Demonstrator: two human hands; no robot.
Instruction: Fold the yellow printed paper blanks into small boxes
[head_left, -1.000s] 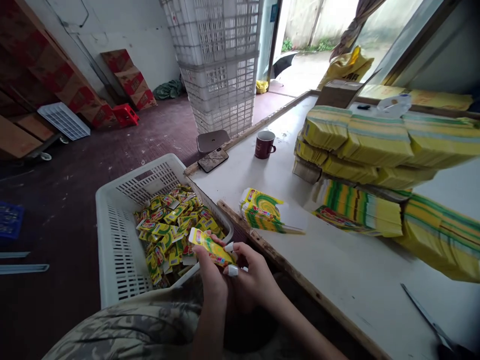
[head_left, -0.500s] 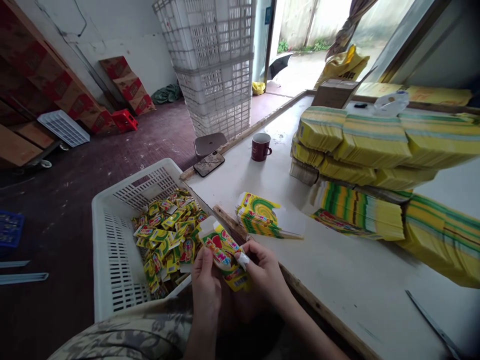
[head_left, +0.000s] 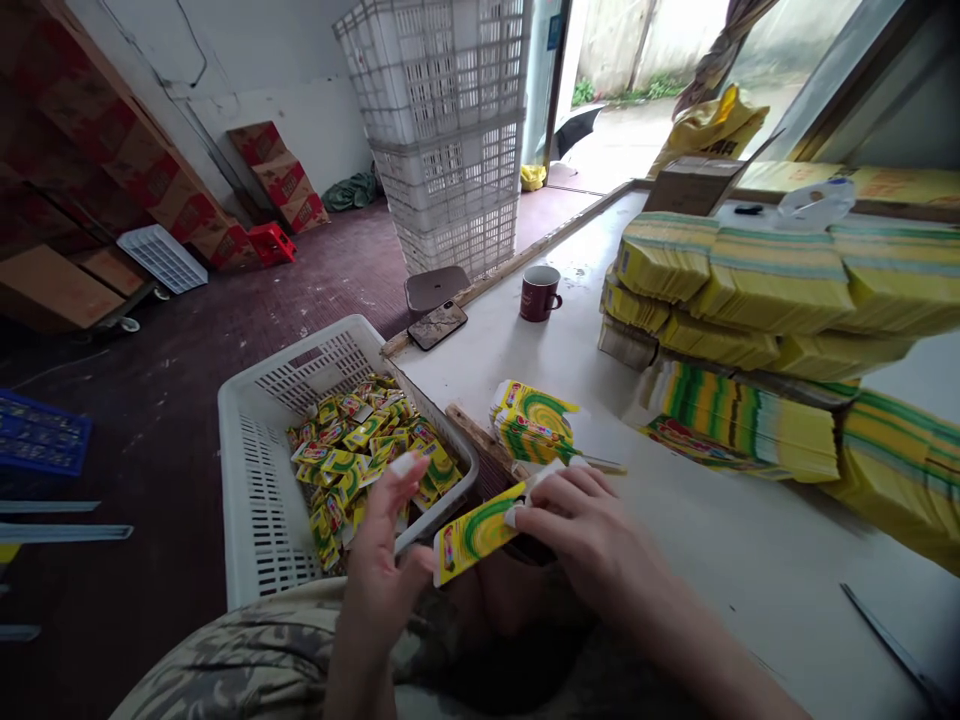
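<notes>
My right hand (head_left: 577,515) pinches a small yellow and green printed carton (head_left: 480,535) at its upper right end, over my lap. White wrapping covers the tip of its thumb. At the carton's lower left end is my left hand (head_left: 386,560), fingers spread and thumb beside the carton's edge; whether they touch I cannot tell. One of its fingertips is also wrapped in white. Left of my hands, a white plastic crate (head_left: 251,430) contains many small yellow cartons (head_left: 356,435). Flat cartons (head_left: 536,420) of the same print lie in a small pile on the table.
Bundled flat cartons (head_left: 757,290) are stacked on the right of the white table (head_left: 697,550). A dark red mug (head_left: 538,295) and a phone (head_left: 437,326) stand near its left edge. Scissors (head_left: 889,640) lie at lower right. Tall white crates (head_left: 450,140) rise behind.
The carton has turned to show its swirl-printed side. My left hand has let go of it and spread its fingers; my right hand still holds it. The view has shifted slightly left.
</notes>
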